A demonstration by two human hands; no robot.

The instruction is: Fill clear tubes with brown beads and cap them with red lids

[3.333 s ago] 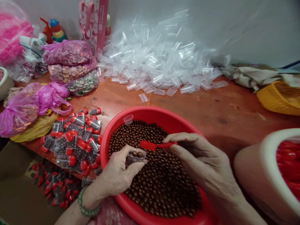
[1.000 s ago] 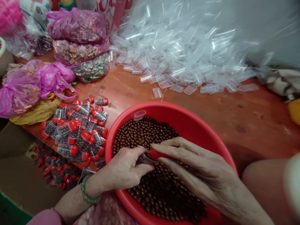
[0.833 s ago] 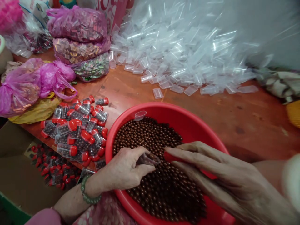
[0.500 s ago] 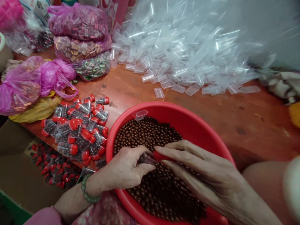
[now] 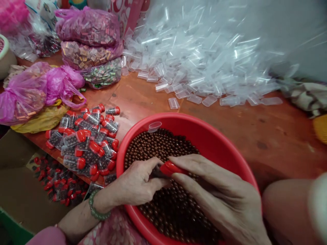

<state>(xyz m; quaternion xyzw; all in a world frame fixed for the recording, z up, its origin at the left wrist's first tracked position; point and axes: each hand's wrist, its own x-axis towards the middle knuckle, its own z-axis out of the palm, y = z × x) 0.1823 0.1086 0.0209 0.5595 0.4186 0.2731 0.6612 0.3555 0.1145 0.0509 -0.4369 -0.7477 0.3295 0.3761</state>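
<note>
My left hand (image 5: 143, 180) is closed around a small clear plastic container (image 5: 156, 171), mostly hidden by the fingers. At its right end, my right hand (image 5: 217, 190) pinches a red cap (image 5: 172, 168) between thumb and fingers; cap and container meet. Both hands are above a big red basin (image 5: 224, 144), which holds a heap of small round brown balls (image 5: 153, 143). One empty clear container (image 5: 154, 127) leans inside the basin's far wall. Left of the basin lies a pile of filled clear containers with red caps (image 5: 89, 146).
A large heap of empty clear containers (image 5: 189, 68) covers the back of the orange table (image 5: 276, 136). Pink bags (image 5: 88, 27) of small packets stand at the back left. Below the table's left edge, a cardboard box (image 5: 15, 177) holds more red-capped containers (image 5: 61, 183).
My right hand's fingers have shifted and bent more around the red cap, which shows more now. The left hand stays nearly in place. The view has shifted slightly.
</note>
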